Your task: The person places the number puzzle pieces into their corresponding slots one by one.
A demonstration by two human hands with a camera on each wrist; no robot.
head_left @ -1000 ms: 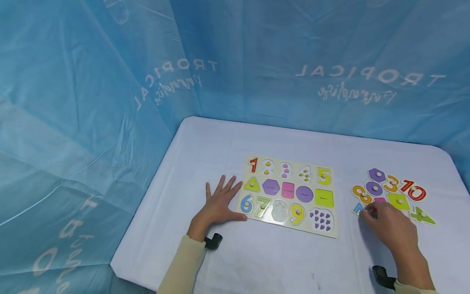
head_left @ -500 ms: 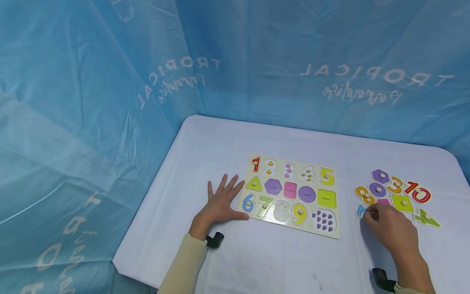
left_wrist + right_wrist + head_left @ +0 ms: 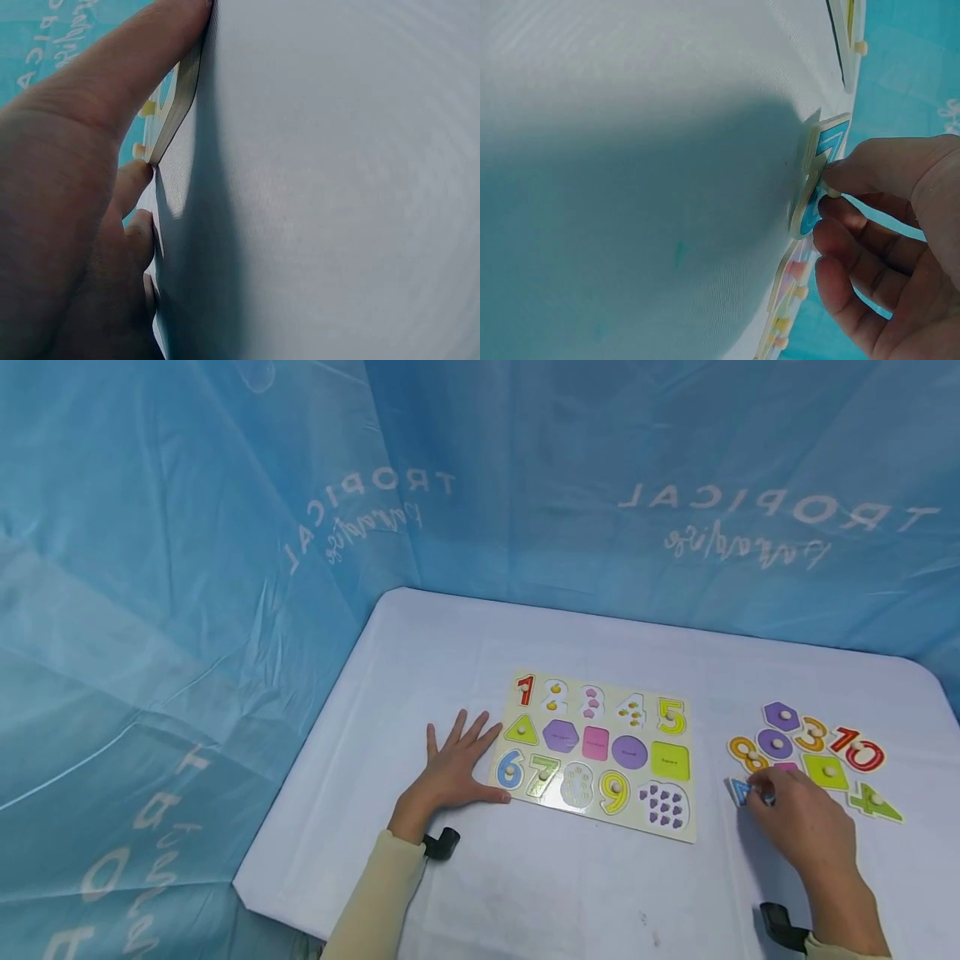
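Observation:
My right hand (image 3: 806,818) pinches the small knob of a blue number 2 puzzle piece (image 3: 832,142) between thumb and forefinger. The piece is at or just above the tabletop, and the fingers partly cover it. My left hand (image 3: 453,772) lies with fingers spread at the left edge of the puzzle board (image 3: 555,795), its thumb against the near left corner. Seated in the board are the 1, 5, 6, 7, 9 and a green triangle (image 3: 522,730). Other recesses show printed fruit or coloured shapes.
Beside the right hand lie loose knobbed pieces: an orange 8 (image 3: 747,754), an orange 3 (image 3: 812,735), a red 10 (image 3: 857,750), a green 4 (image 3: 875,802), a green square (image 3: 825,771), a purple hexagon (image 3: 782,717), a purple circle (image 3: 775,743) and a mostly covered pink piece.
The blue 2 has turned in the right hand's fingers and more of it shows. The left hand stays at the board. The head view has shifted slightly.

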